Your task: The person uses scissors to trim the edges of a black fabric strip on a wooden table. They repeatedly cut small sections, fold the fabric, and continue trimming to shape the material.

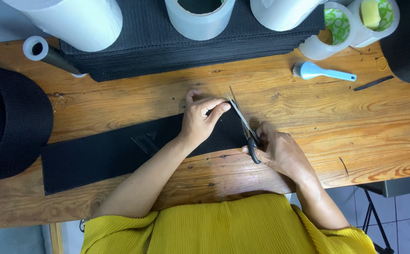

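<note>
A worn wooden table (337,127) stands over a grey tiled floor (402,216) in even light.

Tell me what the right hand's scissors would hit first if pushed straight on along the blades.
Probably nothing soon: past the black strip, the scissors in the right hand point over bare table toward the stacked black sheets.
</note>
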